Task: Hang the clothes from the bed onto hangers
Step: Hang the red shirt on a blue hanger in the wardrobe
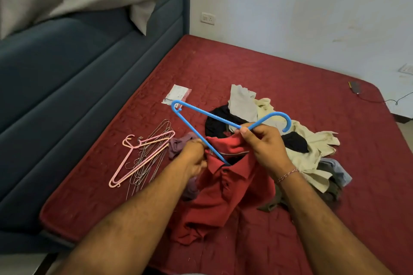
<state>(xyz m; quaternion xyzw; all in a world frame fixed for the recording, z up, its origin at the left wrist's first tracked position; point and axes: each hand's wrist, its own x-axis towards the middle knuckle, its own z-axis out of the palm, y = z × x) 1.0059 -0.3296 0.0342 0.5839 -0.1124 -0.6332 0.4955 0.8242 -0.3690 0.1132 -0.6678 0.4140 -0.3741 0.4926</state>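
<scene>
Nearest, the red polo shirt (225, 194) hangs bunched over the bed (279, 78). The left hand (193, 156) pinches its collar; the right hand (266, 145) has its grip closed on the blue hanger (201, 110) at the neck, one arm already poked into the collar opening. That arm could snag or slip out if the collar sags. Beyond lie spare hangers (143, 156) and the clothes pile (301, 140).

right hand (266, 147) gripping blue hanger (214, 116), left hand (194, 156) holding red shirt (223, 192)
</scene>
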